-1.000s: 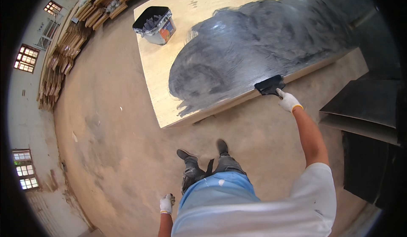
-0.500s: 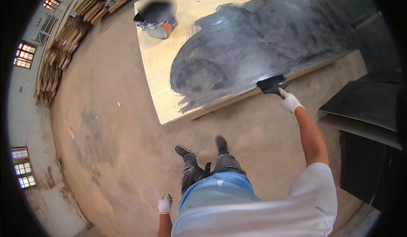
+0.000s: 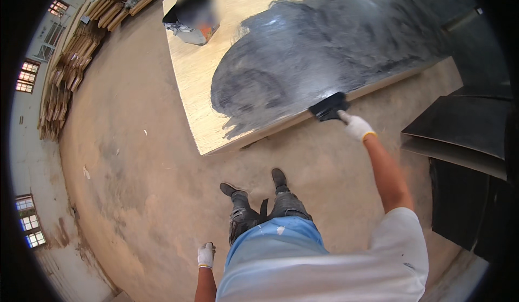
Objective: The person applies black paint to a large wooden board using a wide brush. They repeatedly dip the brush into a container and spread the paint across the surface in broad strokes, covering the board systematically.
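In a white glove with a yellow cuff, my right hand (image 3: pixel 358 127) grips the handle of a wide black scraper (image 3: pixel 330 107). The scraper's blade lies at the near edge of a large pale wooden board stack (image 3: pixel 190 119). Dark grey-black coating (image 3: pixel 303 59) is smeared in streaks over much of the top, with bare wood along its left end and far side. My left hand (image 3: pixel 206 254), also gloved, hangs low beside my body with its fingers curled and nothing visible in them. A bucket (image 3: pixel 193 35) with a dark rim stands on the bare left corner, partly blurred.
Black sheets (image 3: pixel 459 123) are stacked to the right of the board. Bundles of wooden boards (image 3: pixel 67 80) lean along the left wall. Concrete floor (image 3: pixel 124 178) runs around my feet, with a few small white scraps (image 3: pixel 86 172) on it.
My right hand and the scraper have shifted left along the near edge of the board stack. The whole view has moved slightly. My left hand still hangs by my side.
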### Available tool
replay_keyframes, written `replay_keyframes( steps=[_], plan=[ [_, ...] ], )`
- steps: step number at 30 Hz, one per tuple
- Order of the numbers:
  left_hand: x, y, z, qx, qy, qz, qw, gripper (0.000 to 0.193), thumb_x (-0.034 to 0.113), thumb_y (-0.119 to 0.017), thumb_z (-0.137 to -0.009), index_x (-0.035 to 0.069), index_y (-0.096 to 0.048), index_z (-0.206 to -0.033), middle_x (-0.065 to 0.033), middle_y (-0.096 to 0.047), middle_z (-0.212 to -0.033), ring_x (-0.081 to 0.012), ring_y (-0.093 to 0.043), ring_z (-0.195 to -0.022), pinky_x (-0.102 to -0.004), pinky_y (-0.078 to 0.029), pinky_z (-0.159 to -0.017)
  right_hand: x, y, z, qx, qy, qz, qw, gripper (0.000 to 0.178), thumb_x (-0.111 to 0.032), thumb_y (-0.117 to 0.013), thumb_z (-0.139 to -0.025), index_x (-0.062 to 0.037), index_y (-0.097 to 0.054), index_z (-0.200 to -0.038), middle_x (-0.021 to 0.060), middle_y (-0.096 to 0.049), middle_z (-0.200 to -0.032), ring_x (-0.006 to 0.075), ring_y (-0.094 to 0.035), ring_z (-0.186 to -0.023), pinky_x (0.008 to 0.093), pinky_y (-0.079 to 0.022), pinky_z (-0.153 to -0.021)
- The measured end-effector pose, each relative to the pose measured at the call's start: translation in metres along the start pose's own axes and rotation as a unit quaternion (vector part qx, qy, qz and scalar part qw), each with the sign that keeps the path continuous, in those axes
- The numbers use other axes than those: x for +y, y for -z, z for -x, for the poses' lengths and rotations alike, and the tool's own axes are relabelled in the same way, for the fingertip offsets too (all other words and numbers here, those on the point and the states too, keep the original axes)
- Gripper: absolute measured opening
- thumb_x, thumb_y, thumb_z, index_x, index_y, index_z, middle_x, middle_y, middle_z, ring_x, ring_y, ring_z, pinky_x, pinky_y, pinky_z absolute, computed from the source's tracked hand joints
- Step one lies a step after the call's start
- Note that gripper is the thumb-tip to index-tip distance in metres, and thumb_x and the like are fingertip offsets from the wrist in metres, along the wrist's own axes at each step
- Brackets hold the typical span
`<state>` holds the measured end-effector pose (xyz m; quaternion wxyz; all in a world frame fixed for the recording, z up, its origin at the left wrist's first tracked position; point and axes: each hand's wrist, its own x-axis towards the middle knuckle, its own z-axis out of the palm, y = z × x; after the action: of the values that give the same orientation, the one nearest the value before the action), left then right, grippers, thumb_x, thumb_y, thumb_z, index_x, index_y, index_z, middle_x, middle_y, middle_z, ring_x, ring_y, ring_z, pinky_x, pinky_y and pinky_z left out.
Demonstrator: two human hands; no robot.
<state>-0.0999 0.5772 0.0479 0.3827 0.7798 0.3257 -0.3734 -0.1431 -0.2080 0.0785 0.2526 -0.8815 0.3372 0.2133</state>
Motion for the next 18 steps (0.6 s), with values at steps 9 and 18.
replay_keyframes(
  steps=[9,18],
  plan=[
    [0.033,-0.022,-0.017,-0.029,-0.052,-0.073,0.996,0.034,0.024,-0.057,-0.093,-0.006,-0.07,-0.1,-0.0089,-0.069,-0.08,-0.0152,-0.062,-0.067,-0.0301,-0.05,-0.062,-0.222,-0.094,0.07,-0.158,0.054,0.013,0.986,0.067,-0.017,-0.049,-0.091,-0.0281,-0.036,-0.156,0.022,-0.068,-0.123,0.0386,-0.066,-0.113,0.0475,-0.051,-0.096],
    [0.035,0.0,-0.031,-0.04,-0.075,-0.083,0.993,0.034,0.025,-0.057,-0.093,-0.005,-0.069,-0.105,-0.0093,-0.07,-0.084,-0.0158,-0.063,-0.07,-0.0302,-0.05,-0.062,-0.221,-0.087,0.056,-0.028,-0.064,-0.04,0.997,0.068,-0.023,-0.057,-0.089,-0.0234,-0.038,-0.155,0.0243,-0.069,-0.116,0.0391,-0.067,-0.108,0.0487,-0.05,-0.095]
  ],
)
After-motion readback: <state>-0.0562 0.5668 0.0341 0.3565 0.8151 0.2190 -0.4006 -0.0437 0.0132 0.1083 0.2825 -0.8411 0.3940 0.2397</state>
